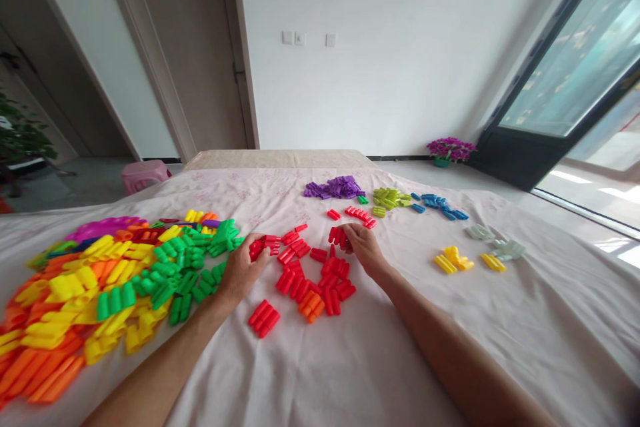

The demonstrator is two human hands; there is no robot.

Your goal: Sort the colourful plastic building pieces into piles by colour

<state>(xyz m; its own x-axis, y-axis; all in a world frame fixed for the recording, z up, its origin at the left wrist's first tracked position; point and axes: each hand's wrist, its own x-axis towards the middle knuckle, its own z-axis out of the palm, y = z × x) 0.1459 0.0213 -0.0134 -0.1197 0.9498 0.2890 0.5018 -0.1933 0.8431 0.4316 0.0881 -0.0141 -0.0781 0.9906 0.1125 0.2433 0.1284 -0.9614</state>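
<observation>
The worktop (435, 373) is covered by a pale cloth; its far edge faces a white wall (400, 67), and bare cloth lies between the two forearms at the near side and to the near right. On the left, a big mixed heap (110, 273) of yellow, orange and green pieces reaches close to the left forearm, so room there is tight. The right forearm has open cloth on its right, up to the yellow pieces (453, 260). Purple pieces (337, 187), lime pieces (390, 199) and blue pieces (437, 203) sit farther off, beyond the hands.

The left hand (245, 263) has its fingers curled round red pieces (265, 245). The right hand (363, 247) pinches a red clip (338, 236), fingers nearly closed on it. The loose red pile (300, 273) lies between the hands and nearer than them, with an orange piece (311, 307) at its near edge. A separate red block (264, 318) rests near the left forearm, on its right.
</observation>
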